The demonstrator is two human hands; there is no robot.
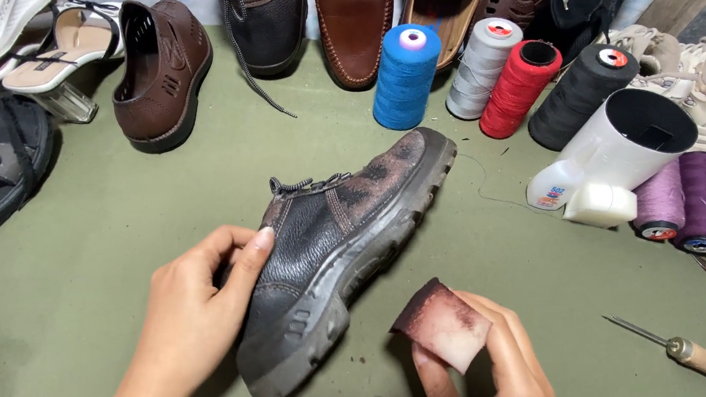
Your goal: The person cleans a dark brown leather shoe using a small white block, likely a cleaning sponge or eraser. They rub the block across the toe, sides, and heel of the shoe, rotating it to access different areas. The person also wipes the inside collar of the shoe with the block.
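The worn black lace-up shoe (340, 248) lies mid-table, long axis from near heel to far-right toe, its heel gripped by the left hand (194, 312), while the right hand (494, 381) just beside pinches stained sandpaper (442, 324).

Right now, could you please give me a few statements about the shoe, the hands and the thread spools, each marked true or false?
1. The left hand holds the black shoe at its heel. True.
2. The right hand holds an awl. False: it holds a stained piece of sandpaper; the awl lies on the mat.
3. The blue spool stands upright. True.
4. The purple spools stand left of the shoe. False: they lie to its right.
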